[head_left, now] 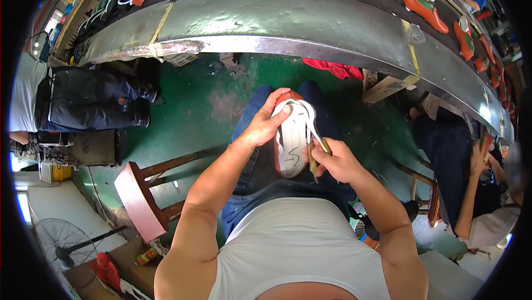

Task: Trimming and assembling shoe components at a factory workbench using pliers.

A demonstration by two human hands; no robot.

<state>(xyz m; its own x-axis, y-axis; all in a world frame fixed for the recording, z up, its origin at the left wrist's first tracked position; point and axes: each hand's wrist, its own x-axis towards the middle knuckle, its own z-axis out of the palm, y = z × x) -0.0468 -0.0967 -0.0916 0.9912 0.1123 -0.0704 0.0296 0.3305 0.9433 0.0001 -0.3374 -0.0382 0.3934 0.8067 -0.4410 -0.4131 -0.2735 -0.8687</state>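
A shoe [290, 150] rests over my lap, its pale underside facing up with a dark squiggle on it. Reddish-brown material shows at its far end and along its side. My left hand [267, 120] grips the far left part, thumb across the top and fingers around the edge. In my right hand [339, 161] is a pliers-like tool [312, 162] with brass-coloured handles, against the shoe's right side. A whitish curved band [311, 116] runs from the far end toward the tool; whether it is a strip or part of the tool I cannot tell.
Ahead runs a metal-edged bench [277, 17] carrying several reddish-brown shoes [425, 12]. A pinkish stool [138, 200] stands left, with a fan [64, 244] behind it. Another person's legs [94, 98] are at left; a co-worker [471, 178] sits at right. Red cloth [335, 68] lies under the bench.
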